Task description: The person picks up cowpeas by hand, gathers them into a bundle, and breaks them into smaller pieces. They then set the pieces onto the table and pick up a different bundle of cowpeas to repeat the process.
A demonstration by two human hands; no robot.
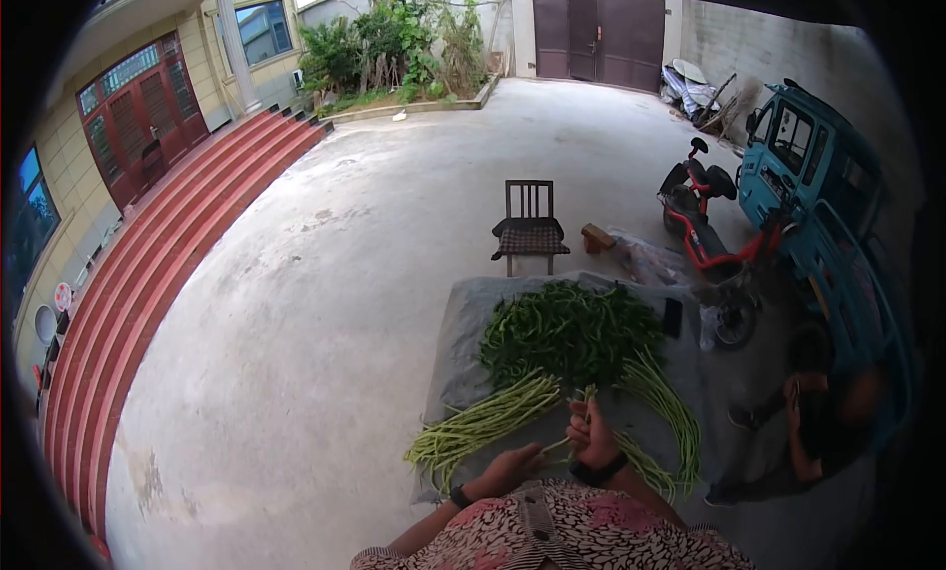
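1. Left hand (505,471): fingers bunched near a thin stem between the hands; can't tell if they're actually pinching it.
2. Right hand (593,438): closed around a small yardlong bean bunch (586,394), tips poking up and away from the body.
3. Left bean pile (488,420) slants up-right, nearer the left hand, its far end just beside the right fingers.
4. Right bean pile (682,402) curves past the right hand.
5. Green chili peppers (572,329) heaped straight beyond.
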